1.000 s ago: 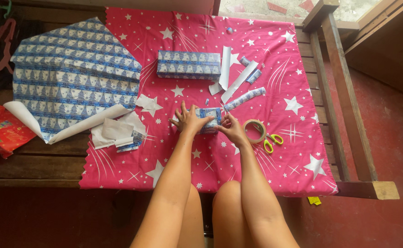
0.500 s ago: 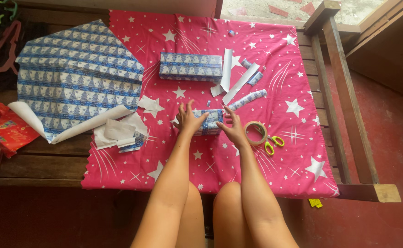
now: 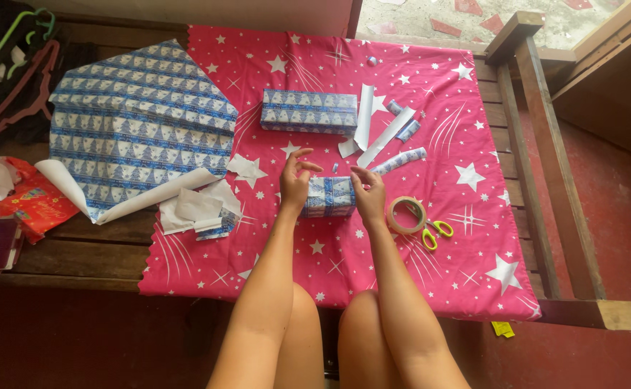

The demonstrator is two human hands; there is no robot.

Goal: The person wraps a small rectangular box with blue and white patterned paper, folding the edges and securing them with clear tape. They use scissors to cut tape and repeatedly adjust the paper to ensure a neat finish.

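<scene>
- No box, tray or other open container shows on the bench; the nearest thing to one is the large wrapped box [image 3: 309, 112], closed in blue patterned paper, lying at the far side of the pink star cloth [image 3: 416, 274].
- The small wrapped parcel [image 3: 327, 197] lies on the cloth between the two hands — the left hand [image 3: 295, 184] rests against its left end, fingers loosely spread and lifted, not clenched.
- The right hand [image 3: 370, 193] presses on the parcel's right end, with thumb and forefinger pinched together above it; whether they hold anything cannot be told.
- Just right of that hand lie a tape roll [image 3: 406, 215] and yellow-handled scissors [image 3: 433, 232].
- Beyond lie paper strips [image 3: 373, 130]; to the left, a sheet of wrapping paper [image 3: 139, 126] and torn scraps [image 3: 200, 205].
</scene>
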